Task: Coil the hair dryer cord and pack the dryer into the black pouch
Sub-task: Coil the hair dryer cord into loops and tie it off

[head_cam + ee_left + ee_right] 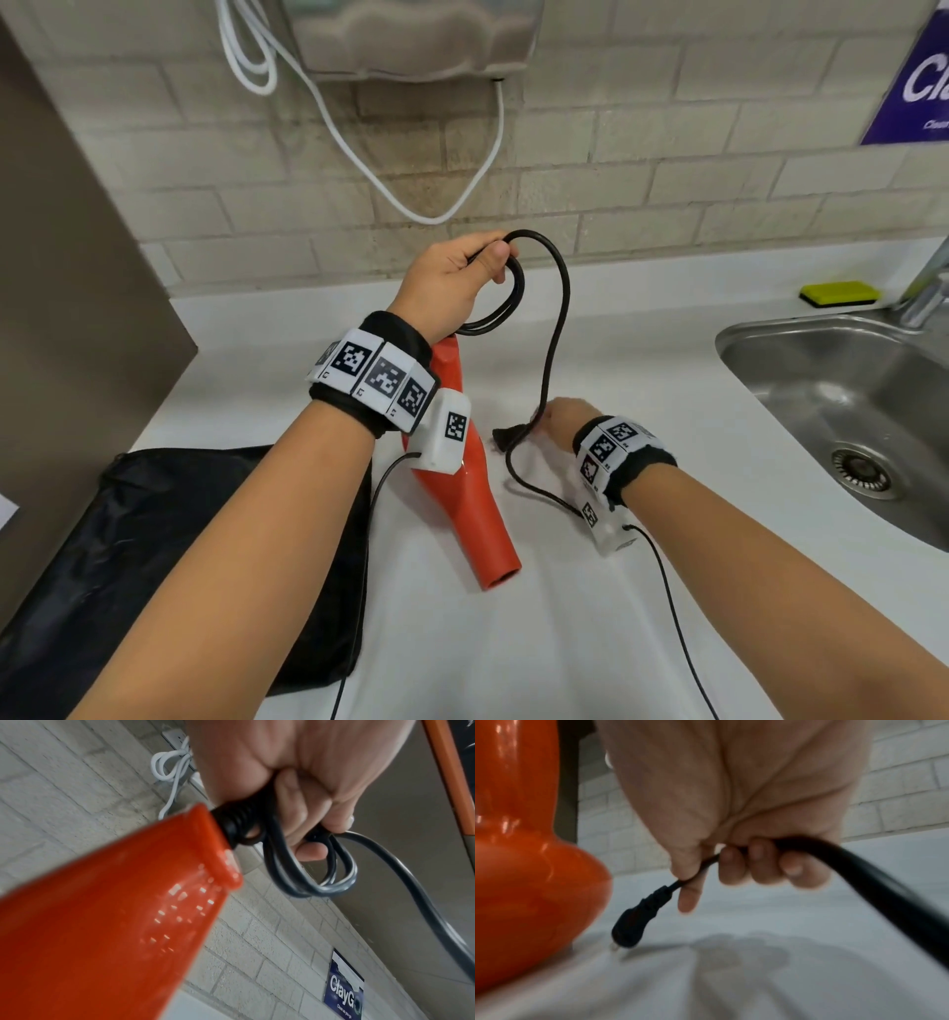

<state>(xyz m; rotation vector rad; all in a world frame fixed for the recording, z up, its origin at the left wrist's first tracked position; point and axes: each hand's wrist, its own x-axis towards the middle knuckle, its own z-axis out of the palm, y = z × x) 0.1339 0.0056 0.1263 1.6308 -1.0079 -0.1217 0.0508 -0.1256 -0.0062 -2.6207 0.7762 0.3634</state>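
pouch: black pouch (179, 555) lies flat on the counter (590, 642), far left
left grip: left hand (447, 282) curled round cord (557, 329) loops at the orange hair dryer (475, 493) handle end
right grip: right hand (562, 419) pinches the cord; only the wrist view shows the plug (634, 925) dangling below

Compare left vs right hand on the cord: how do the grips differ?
The left hand is raised, gripping several gathered loops of the cord by the dryer handle; the right hand is low near the counter, gripping a single strand near the plug. Both fists are curled round it.
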